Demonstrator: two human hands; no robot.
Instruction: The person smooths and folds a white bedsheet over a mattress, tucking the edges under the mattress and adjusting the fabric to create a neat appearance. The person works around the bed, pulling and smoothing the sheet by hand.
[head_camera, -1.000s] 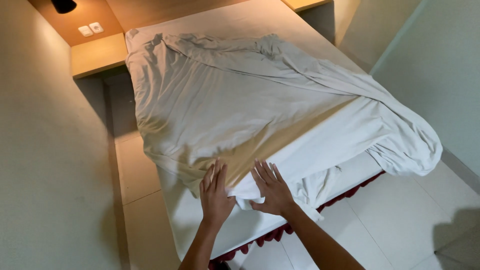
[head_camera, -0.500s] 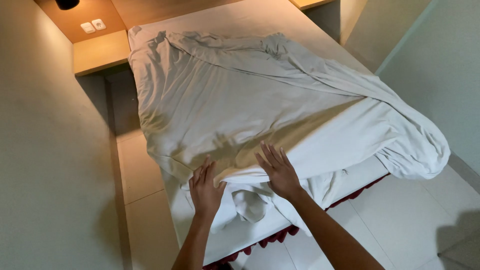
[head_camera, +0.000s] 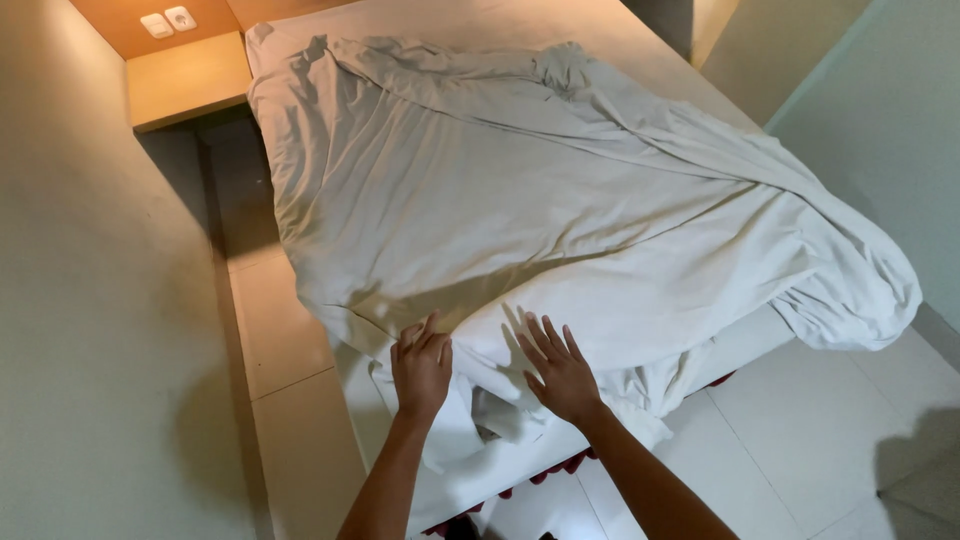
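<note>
Both hands are sliding further up the white sheet (head_camera: 520, 210) on the bed (head_camera: 520, 470); left hand (head_camera: 422, 365) and right hand (head_camera: 560, 372) are lying flat, fingers apart, lower centre; pressing outward evenly should be clearing wrinkles

A bed (head_camera: 640, 45) filled the middle of the room. Left of the bed rose a plain cream wall (head_camera: 90, 300). Beyond the bed's head corner, a wooden ledge (head_camera: 185, 75) carried two white wall switches (head_camera: 167, 20), possibly a socket among them. Right of the bed, pale floor tiles (head_camera: 820, 430) met a greenish wall (head_camera: 880, 120).
</note>
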